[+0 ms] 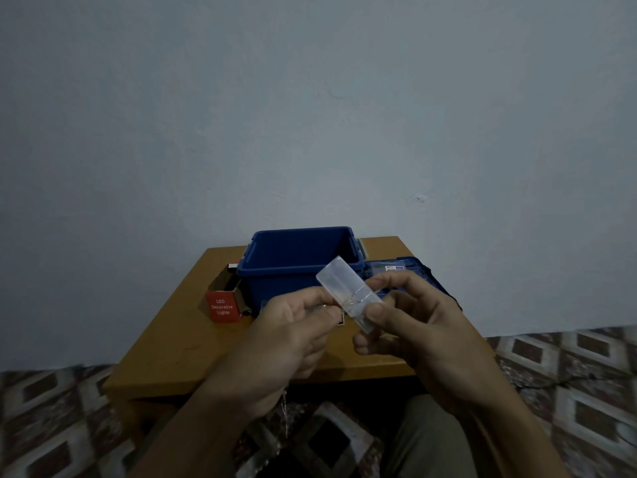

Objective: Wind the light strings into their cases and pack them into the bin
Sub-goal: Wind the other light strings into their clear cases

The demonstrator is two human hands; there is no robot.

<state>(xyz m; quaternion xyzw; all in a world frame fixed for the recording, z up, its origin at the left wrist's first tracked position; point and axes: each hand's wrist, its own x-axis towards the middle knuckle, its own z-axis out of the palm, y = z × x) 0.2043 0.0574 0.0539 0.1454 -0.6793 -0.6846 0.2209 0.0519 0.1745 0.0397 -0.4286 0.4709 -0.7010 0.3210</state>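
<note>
My right hand (413, 326) grips a translucent white light-string case (339, 277) by its lower end, tilted up to the left over the table. A few turns of thin wire (356, 298) wrap its middle. My left hand (293, 326) pinches the wire just left of the case; the loose light string (285, 408) hangs down below that hand past the table edge. Behind the hands stands the open blue bin (275, 274); no contents show in it.
A red box (223, 310) labelled LED Decorative Lights lies open to the left of the bin on the small wooden table (165, 343). The blue bin lid (413, 267) lies to the right. A wall rises behind the table; patterned floor (586, 374) surrounds it.
</note>
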